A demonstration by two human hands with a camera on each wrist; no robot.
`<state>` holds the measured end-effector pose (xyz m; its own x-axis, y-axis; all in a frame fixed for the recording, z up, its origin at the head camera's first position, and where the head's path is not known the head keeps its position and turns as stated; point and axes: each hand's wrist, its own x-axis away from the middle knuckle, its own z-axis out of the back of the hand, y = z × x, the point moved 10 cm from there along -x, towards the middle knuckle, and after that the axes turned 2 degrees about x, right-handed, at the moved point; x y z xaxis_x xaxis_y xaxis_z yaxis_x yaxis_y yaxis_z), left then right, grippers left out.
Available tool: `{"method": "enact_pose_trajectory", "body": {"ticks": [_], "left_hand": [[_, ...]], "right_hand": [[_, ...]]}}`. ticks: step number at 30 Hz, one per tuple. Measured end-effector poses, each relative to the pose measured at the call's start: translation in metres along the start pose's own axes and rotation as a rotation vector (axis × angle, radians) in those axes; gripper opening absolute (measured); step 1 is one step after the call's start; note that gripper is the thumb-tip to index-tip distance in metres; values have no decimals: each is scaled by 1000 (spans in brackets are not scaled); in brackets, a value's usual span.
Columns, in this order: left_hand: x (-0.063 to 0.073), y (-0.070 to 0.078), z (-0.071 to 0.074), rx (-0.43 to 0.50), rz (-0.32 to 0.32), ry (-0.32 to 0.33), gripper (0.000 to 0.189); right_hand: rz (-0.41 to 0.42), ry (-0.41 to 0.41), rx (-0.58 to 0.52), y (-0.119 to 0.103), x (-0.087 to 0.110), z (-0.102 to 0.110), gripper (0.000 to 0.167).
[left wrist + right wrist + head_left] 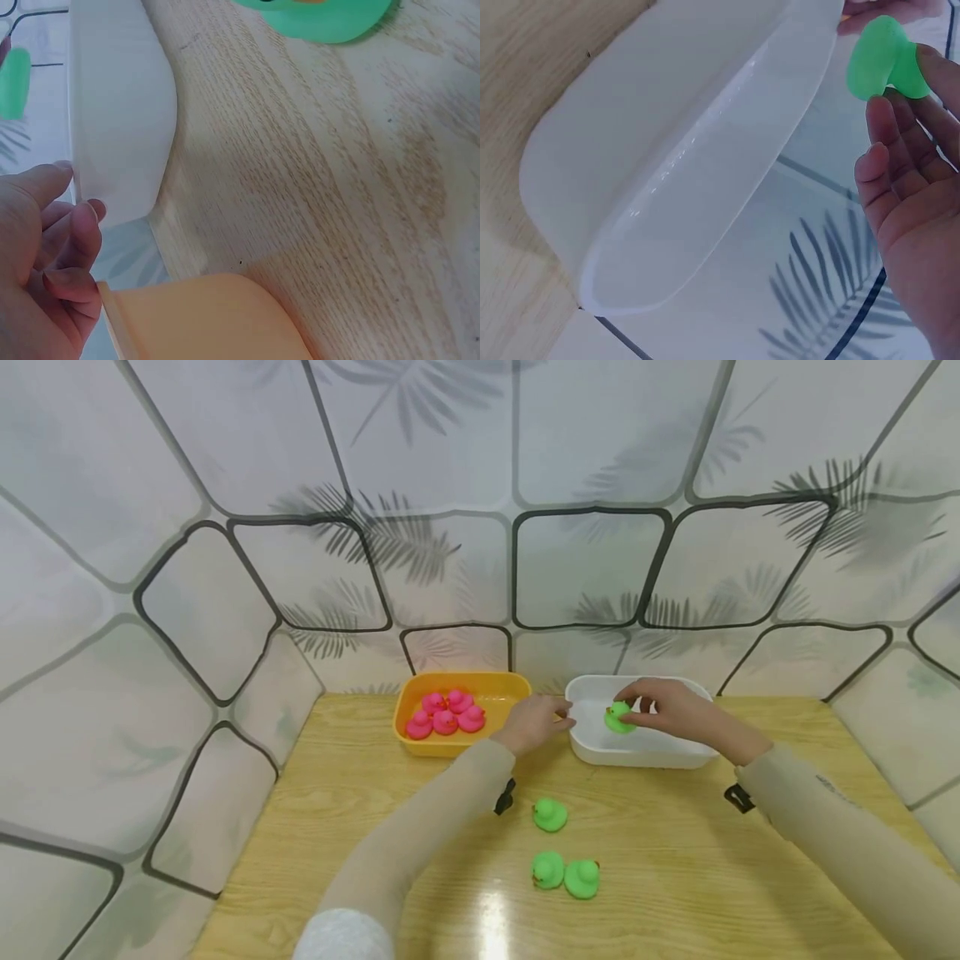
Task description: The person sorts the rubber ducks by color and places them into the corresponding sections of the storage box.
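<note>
Pinching a green duck (618,717) over the white tub (637,752), the right hand (671,710) grips it; the left hand (534,722), fingers loosely curled and empty, seemingly steadies the rim.

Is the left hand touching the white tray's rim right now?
Touching. In the left wrist view, the left hand's fingertips meet the white tray's edge; the head view agrees.

— What is your right hand (675,710) doing?
— You are pinching a small green rubber duck (617,717) over the white plastic tub (637,752).
— And your left hand (534,723)?
— It is touching that tub's near-left rim, just beside the orange plastic tub (420,745) holding five pink rubber ducks (446,713). Three more green rubber ducks (562,852) are sitting on the light wooden table (375,810).
</note>
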<state>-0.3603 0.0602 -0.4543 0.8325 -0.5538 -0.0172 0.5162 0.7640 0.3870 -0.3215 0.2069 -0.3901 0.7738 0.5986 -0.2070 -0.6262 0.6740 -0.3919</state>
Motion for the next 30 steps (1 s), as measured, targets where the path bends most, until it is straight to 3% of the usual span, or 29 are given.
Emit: {"method": "enact_pose_trajectory", "body": {"ticks": [5,17,30], "left_hand": [[0,-1,0,1,12,-7,37],[1,0,0,-12,15,-21,39],[0,-1,-2,8,2,-18,38]], "right_hand": [[-70,-58,-36,19,-18,-9,26],[-158,-177,-5,50,-55,-27,27],[-172,-235,2,74,-67,-66,24]]}}
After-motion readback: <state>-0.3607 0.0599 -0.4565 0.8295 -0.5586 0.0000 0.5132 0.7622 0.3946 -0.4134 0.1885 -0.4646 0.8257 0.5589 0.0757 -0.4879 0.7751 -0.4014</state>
